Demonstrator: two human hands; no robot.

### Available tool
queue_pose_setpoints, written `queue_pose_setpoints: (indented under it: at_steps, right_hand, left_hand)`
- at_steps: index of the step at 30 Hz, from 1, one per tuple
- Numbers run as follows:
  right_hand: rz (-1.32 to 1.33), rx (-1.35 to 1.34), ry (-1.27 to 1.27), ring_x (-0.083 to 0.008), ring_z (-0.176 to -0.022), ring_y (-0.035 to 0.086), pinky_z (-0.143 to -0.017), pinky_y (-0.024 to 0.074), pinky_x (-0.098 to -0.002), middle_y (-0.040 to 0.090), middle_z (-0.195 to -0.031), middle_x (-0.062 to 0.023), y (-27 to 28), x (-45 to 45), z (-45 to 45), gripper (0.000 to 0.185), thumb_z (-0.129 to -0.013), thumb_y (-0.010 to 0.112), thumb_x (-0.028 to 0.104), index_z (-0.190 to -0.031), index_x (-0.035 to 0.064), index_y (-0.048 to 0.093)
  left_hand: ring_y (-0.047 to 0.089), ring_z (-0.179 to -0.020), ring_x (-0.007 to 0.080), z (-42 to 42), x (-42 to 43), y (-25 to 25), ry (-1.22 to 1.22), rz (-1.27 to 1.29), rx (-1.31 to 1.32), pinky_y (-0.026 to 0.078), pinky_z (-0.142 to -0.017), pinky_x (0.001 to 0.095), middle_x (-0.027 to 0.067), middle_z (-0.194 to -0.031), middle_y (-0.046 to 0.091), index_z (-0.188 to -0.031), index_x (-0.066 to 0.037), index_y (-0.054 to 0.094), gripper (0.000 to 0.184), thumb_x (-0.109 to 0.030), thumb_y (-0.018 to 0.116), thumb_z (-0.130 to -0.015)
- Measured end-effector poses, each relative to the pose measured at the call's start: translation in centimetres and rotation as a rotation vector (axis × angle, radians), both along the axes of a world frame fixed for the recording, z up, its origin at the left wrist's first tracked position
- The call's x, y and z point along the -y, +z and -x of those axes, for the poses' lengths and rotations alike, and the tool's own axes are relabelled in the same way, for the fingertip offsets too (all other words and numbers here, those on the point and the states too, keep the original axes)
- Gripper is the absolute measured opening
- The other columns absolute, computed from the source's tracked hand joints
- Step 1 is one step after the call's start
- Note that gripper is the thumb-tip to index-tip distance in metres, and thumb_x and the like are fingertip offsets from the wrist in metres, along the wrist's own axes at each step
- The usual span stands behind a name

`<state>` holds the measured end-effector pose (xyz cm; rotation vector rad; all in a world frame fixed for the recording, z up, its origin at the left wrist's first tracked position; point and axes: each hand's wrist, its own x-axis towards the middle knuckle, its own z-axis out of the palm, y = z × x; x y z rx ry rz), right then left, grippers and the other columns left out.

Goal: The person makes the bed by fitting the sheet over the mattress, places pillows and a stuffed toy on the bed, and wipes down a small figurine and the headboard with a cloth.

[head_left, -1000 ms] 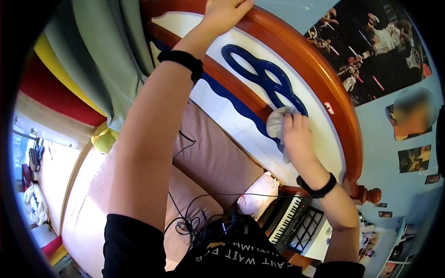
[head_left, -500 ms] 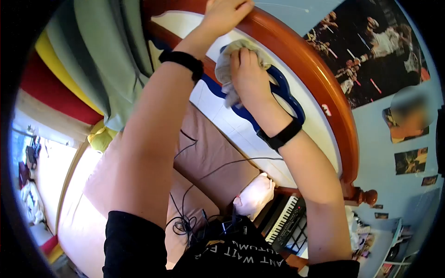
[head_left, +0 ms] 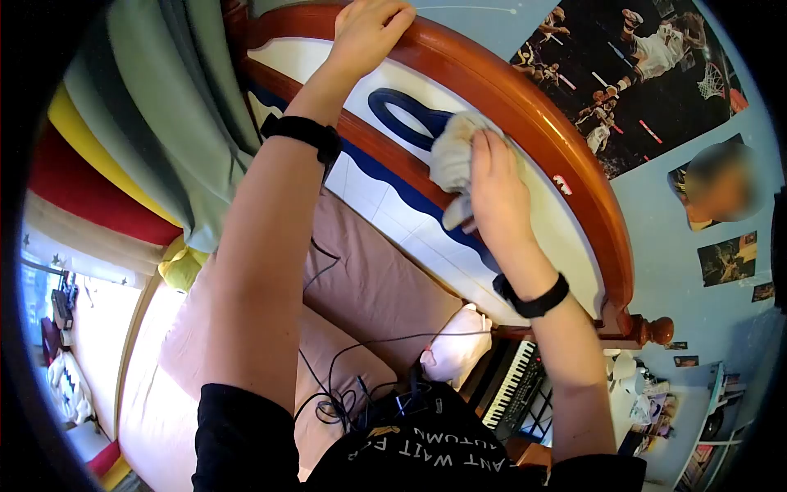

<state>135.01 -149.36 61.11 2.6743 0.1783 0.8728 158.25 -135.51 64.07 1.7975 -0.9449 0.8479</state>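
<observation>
A curved headboard with a glossy brown wooden rim (head_left: 525,98) and a white panel (head_left: 566,234) fills the upper middle. My left hand (head_left: 369,33) rests over the top of the rim, its fingers curled round the edge. My right hand (head_left: 498,193) presses a crumpled grey-beige cloth (head_left: 456,160) against the blue looped ornament (head_left: 398,115) on the panel. The cloth and hand hide the ornament's lower loops. Black bands circle both wrists.
Green curtains (head_left: 164,107) hang at the left. Below lies a pink bed (head_left: 377,271) with tangled black cables (head_left: 332,402) and a light pink pillow-like object (head_left: 455,344). A keyboard (head_left: 512,385) stands at the lower right. Posters (head_left: 639,74) hang on the blue wall.
My right hand and the cloth moved up to the ornament's upper loop, then back down and right to its middle. My left hand stays on the rim. The view has shifted slightly.
</observation>
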Motion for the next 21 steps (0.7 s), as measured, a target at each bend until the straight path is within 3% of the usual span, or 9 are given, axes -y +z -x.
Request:
queue_pose_setpoints:
  at_steps: [2,6,11,12,14,16,20,21]
  right_hand:
    - [-0.184,-0.026,-0.111,-0.0316,-0.104,0.052,-0.076,0.0522,-0.0351,0.046,-0.120,-0.0167,-1.0,0.4,1.5,0.045,-0.077,0.048,0.005,-0.121,-0.0015,0.041]
    - [-0.223,-0.080,-0.179,-0.0327,-0.109,0.049,-0.082,0.0495,-0.0367,0.047,-0.120,-0.0156,-1.7,1.3,3.7,0.046,-0.077,0.048,0.003,-0.123,0.0017,0.041]
    - [-0.287,-0.144,-0.201,-0.0317,-0.112,0.048,-0.087,0.0464,-0.0349,0.046,-0.124,-0.0150,-1.2,3.7,7.3,0.056,-0.069,0.057,-0.001,-0.124,0.0023,0.043]
    - [-0.268,-0.137,-0.186,-0.0319,-0.113,0.047,-0.090,0.0448,-0.0362,0.047,-0.125,-0.0154,-1.6,3.8,7.5,0.062,-0.064,0.058,-0.005,-0.124,0.0018,0.044]
    - [-0.281,-0.075,-0.115,-0.0322,-0.113,0.047,-0.091,0.0436,-0.0370,0.047,-0.125,-0.0159,-2.1,3.6,6.7,0.061,-0.065,0.057,-0.006,-0.124,0.0014,0.043]
    - [-0.332,-0.015,-0.015,-0.0346,-0.113,0.046,-0.094,0.0407,-0.0395,0.047,-0.125,-0.0183,-2.8,3.0,4.6,0.059,-0.067,0.055,-0.006,-0.124,-0.0003,0.042]
    - [-0.343,0.077,-0.122,-0.0329,-0.110,0.048,-0.089,0.0452,-0.0375,0.046,-0.120,-0.0172,-2.5,0.7,2.1,0.057,-0.071,0.055,-0.001,-0.126,0.0051,0.042]
    - [-0.358,0.032,-0.119,-0.0335,-0.111,0.047,-0.090,0.0437,-0.0374,0.045,-0.121,-0.0168,-2.6,1.0,2.3,0.066,-0.065,0.058,-0.004,-0.128,0.0066,0.041]
  left_hand:
    - [0.049,-0.100,0.0288,0.1,0.1,0.0,0.024,0.005,0.009,0.032,-0.091,0.0393,0.0106,-0.098,0.059,-0.094,-0.005,0.062,0.029,-0.030,0.048,-0.088]
    - [0.049,-0.100,0.0285,0.4,-0.1,0.1,0.015,-0.029,-0.002,0.031,-0.092,0.0391,0.0110,-0.097,0.059,-0.094,-0.005,0.062,0.029,-0.030,0.048,-0.088]
    - [0.049,-0.101,0.0276,0.2,-0.1,0.0,0.037,-0.032,-0.007,0.031,-0.092,0.0391,0.0113,-0.098,0.059,-0.095,-0.006,0.062,0.030,-0.032,0.050,-0.087]
    - [0.049,-0.101,0.0276,-0.4,0.0,-0.2,0.041,-0.028,-0.007,0.031,-0.092,0.0391,0.0113,-0.098,0.059,-0.095,-0.006,0.062,0.030,-0.032,0.050,-0.087]
    - [0.054,-0.101,0.0260,-1.8,0.5,-0.4,0.120,-0.057,0.152,0.037,-0.089,0.0380,0.0068,-0.102,0.063,-0.100,-0.014,0.065,0.029,-0.033,0.046,-0.087]
    - [0.055,-0.099,0.0262,-2.0,0.7,-0.4,0.136,-0.030,0.159,0.037,-0.088,0.0378,0.0069,-0.099,0.064,-0.097,-0.013,0.066,0.029,-0.034,0.048,-0.086]
    - [0.056,-0.097,0.0268,-3.2,0.8,-0.9,0.098,-0.035,0.154,0.039,-0.087,0.0363,0.0067,-0.097,0.065,-0.096,-0.014,0.067,0.029,-0.034,0.048,-0.087]
    - [0.055,-0.099,0.0270,-3.9,0.5,-1.4,0.072,-0.044,0.163,0.039,-0.088,0.0358,0.0064,-0.100,0.064,-0.098,-0.014,0.066,0.029,-0.033,0.047,-0.087]
